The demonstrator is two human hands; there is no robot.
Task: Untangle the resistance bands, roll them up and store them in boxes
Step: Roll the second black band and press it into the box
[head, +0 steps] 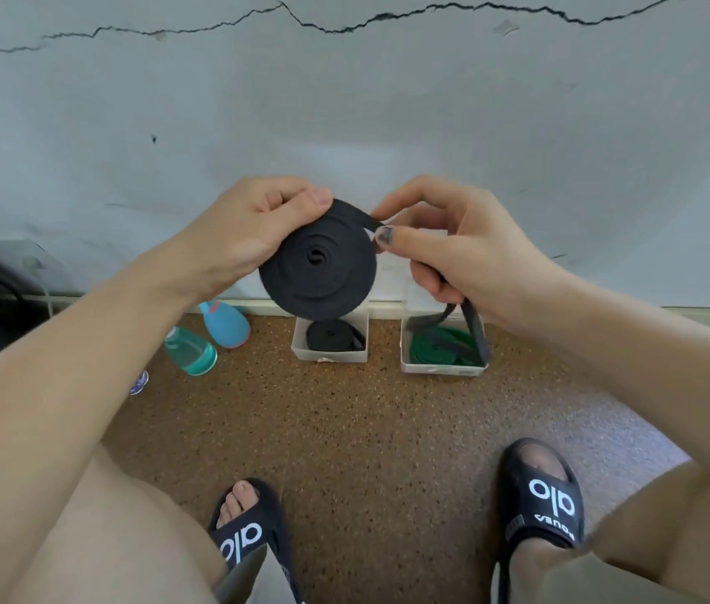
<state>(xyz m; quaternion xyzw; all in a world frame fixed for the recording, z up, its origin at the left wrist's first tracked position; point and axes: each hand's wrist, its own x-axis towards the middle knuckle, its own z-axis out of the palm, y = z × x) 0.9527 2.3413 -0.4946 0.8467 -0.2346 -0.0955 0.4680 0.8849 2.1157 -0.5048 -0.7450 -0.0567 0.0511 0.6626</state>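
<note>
Both hands, left hand [235,237] and right hand [453,250], hold the nearly rolled black band [317,261]; below them, two boxes [330,354] already hold bands.

Speckled brown floor [366,429] carries two white boxes [329,353] [442,368], two bottles [191,351] [226,323], both sandalled feet [253,534] [540,494].

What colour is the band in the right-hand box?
Green band, seen in the head view.

Soft, even daylight, no hard shadows or glare; wide-angle bending at the frame edges, lower corners slightly blurred.
</note>
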